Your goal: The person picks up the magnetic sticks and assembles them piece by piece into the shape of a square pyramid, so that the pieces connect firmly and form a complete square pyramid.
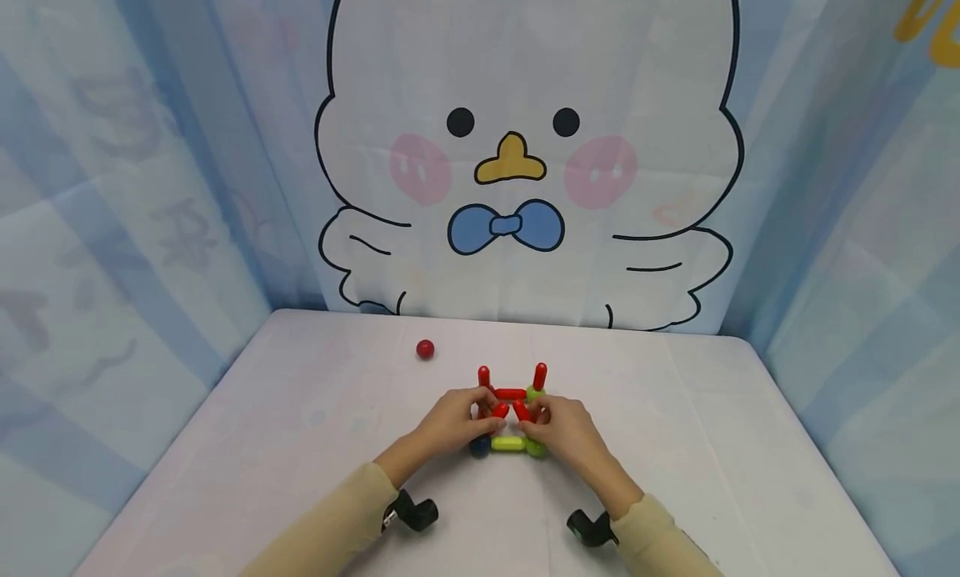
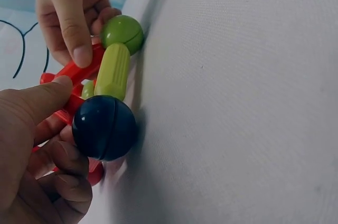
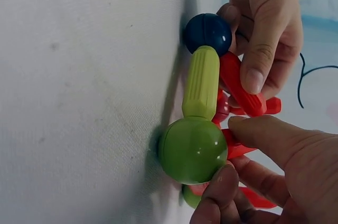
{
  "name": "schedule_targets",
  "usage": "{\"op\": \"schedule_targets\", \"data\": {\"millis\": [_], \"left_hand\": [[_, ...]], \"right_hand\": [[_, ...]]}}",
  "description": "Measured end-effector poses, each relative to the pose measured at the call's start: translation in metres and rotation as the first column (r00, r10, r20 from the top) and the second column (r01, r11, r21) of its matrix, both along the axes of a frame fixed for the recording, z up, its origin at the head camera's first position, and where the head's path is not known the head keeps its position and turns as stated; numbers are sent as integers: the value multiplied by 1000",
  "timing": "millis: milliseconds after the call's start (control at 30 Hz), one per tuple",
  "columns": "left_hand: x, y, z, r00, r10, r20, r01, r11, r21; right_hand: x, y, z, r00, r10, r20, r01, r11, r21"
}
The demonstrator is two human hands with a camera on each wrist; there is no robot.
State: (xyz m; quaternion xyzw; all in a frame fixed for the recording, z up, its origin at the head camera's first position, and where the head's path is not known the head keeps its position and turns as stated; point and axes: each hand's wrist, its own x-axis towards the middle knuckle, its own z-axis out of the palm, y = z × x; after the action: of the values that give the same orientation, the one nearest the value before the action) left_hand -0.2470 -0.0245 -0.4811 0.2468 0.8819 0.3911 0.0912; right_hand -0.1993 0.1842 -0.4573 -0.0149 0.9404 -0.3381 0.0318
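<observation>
A frame of magnetic rods and balls sits between both hands on the table. Its near side is a yellow-green rod joining a dark blue ball to a green ball. My left hand pinches a red rod that leans up from the blue ball, thumb along its side. Opposite it, my right hand grips another red rod at the green ball, fingertips against that ball. At the back, a red rod lies crosswise between two upright red rods. Fingers hide parts of the frame's sides.
A loose red ball lies farther back on the white table, left of the frame. Behind the table's far edge hangs a curtain printed with a cartoon bird. Dark wrist cameras sit at both cuffs.
</observation>
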Motion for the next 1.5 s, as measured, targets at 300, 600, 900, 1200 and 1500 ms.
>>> {"op": "schedule_targets", "data": {"millis": [300, 600, 900, 1200, 1500], "left_hand": [[1, -6, 0, 995, 88, -40, -86, 995, 56], [-9, -2, 0, 939, 299, -170, -277, 950, 143], [-12, 4, -4, 946, 300, -124, -285, 950, 125], [-10, 6, 0, 952, 277, -128, -266, 959, 99], [-11, 11, -2, 930, 186, -318, -210, 977, -41]], "right_hand": [[-7, 11, 2, 996, -83, -14, 81, 993, -88], [-31, 26, 3, 981, -188, -57, 176, 970, -170], [-38, 19, -1, 988, -150, -31, 142, 974, -175], [-36, 15, 0, 990, -122, -65, 108, 977, -186], [-30, 7, -2, 994, -61, -87, 52, 993, -108]]}}
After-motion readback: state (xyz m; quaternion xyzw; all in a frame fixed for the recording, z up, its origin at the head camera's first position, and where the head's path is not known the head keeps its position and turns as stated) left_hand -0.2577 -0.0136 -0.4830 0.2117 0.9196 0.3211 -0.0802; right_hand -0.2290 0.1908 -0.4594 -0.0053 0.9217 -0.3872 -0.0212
